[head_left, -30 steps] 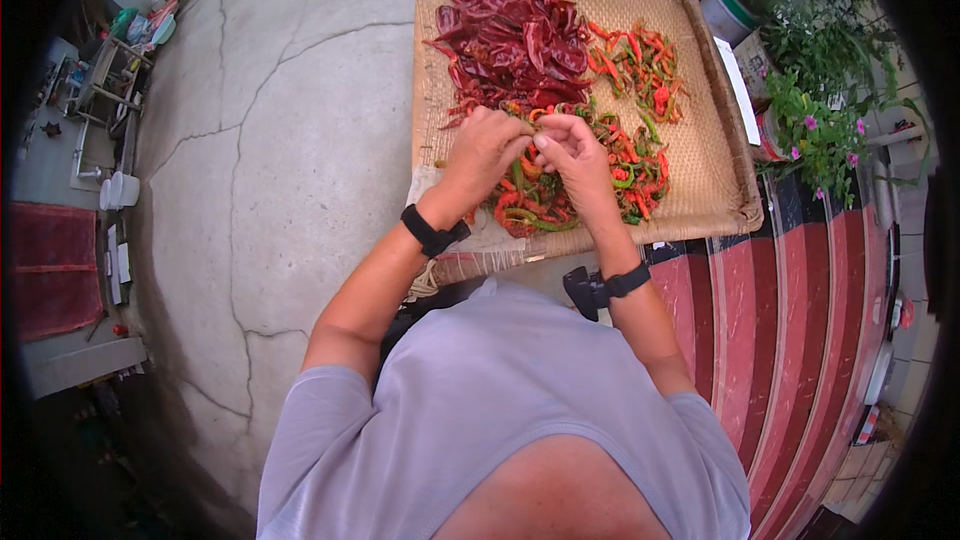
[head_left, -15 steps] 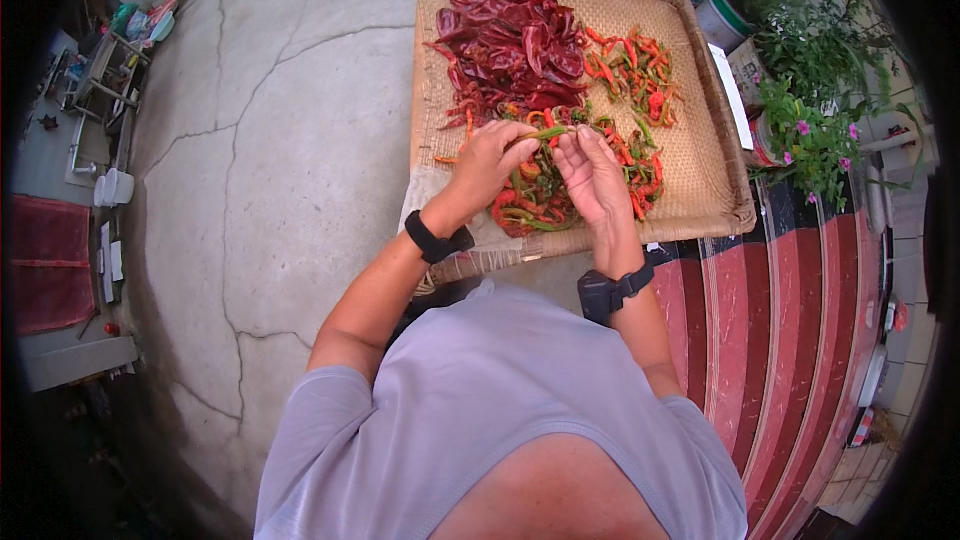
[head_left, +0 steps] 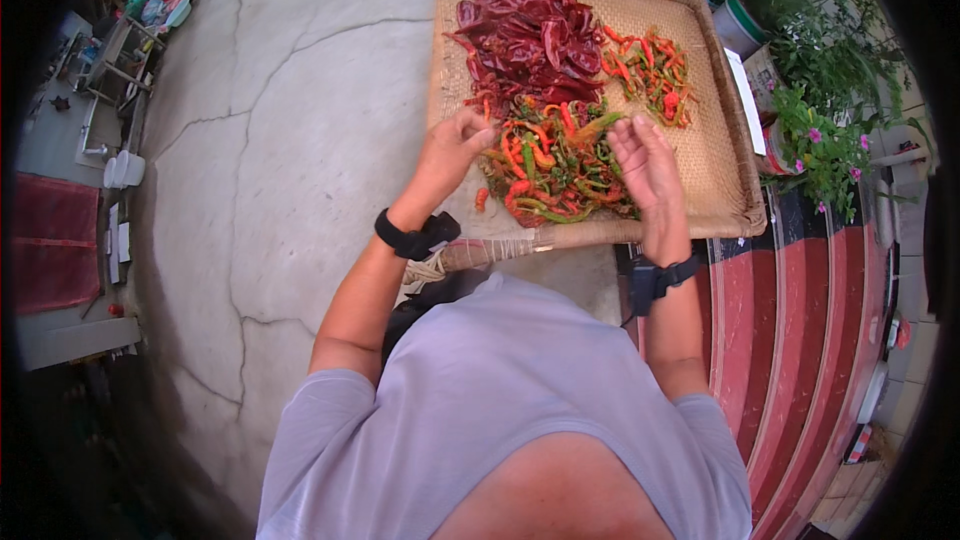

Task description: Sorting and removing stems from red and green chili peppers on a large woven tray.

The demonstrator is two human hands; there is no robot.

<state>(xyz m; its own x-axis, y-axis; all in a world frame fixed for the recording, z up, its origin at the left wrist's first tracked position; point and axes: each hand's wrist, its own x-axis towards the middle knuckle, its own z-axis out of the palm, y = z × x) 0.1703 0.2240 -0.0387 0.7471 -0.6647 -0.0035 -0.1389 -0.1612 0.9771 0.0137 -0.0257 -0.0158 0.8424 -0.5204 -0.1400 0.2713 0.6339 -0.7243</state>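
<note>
- The grey concrete floor [head_left: 330, 170] is spreading out wide on the left, cracks running across it.
- Over it, the woven tray [head_left: 720, 160] is carrying all the peppers.
- Up top, the dark red heap [head_left: 530, 40] is lying glossy and wrinkled; just below, the mixed heap [head_left: 550, 180] is tangling reds, oranges and greens, and a smaller heap [head_left: 655, 65] is sitting to the right.
- Beyond the tray's right edge, a pale container [head_left: 762, 80] is showing dark markings, too small to read.
- The right hand [head_left: 648, 162] is hovering palm up, fingers loosely curling; the left hand [head_left: 455, 150] is poising at the heap's left edge, thumb and forefinger nearly meeting, any grip impossible to tell.
- A blurred green pepper [head_left: 597, 129] is reaching toward the right fingertips, whether held I cannot tell!
</note>
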